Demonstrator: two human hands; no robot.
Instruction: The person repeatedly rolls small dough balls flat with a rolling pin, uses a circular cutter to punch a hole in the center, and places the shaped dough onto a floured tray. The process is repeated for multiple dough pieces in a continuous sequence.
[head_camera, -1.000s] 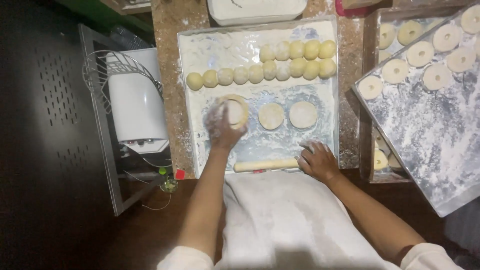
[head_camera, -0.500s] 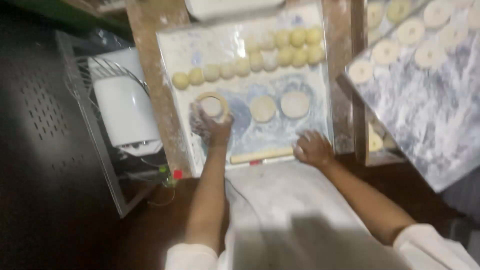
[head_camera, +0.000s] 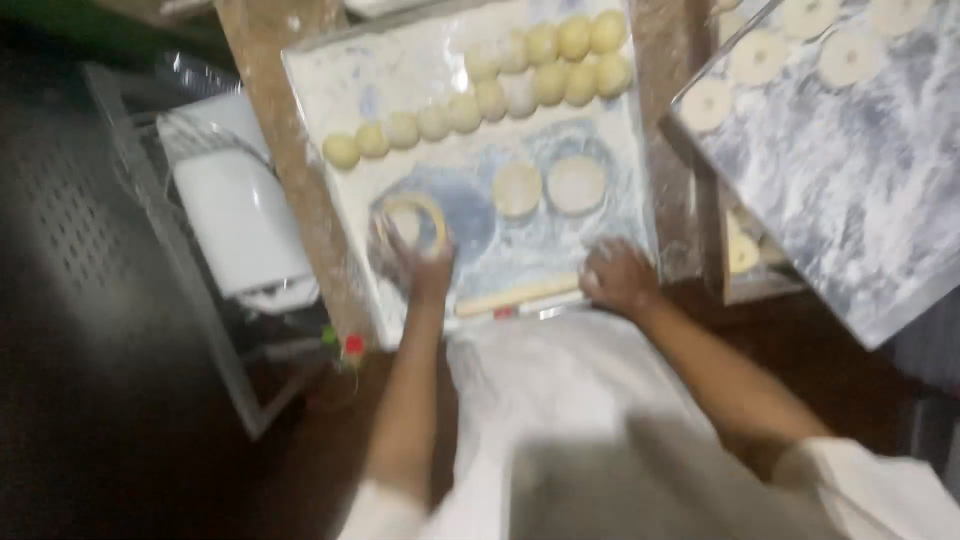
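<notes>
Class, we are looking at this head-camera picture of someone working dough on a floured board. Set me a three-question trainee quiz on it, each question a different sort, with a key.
1. True or false: the rolling pin lies at the near edge of the floured board, beside the right hand.
2. Multiple choice: what does the left hand touch? A) a dough ball B) a flattened dough round C) the rolling pin
3. Fill in: apart from the round at the left hand, ___ flattened discs lie in the middle of the board, below the row of dough balls.

Key: 1 true; 2 B; 3 two.
</notes>
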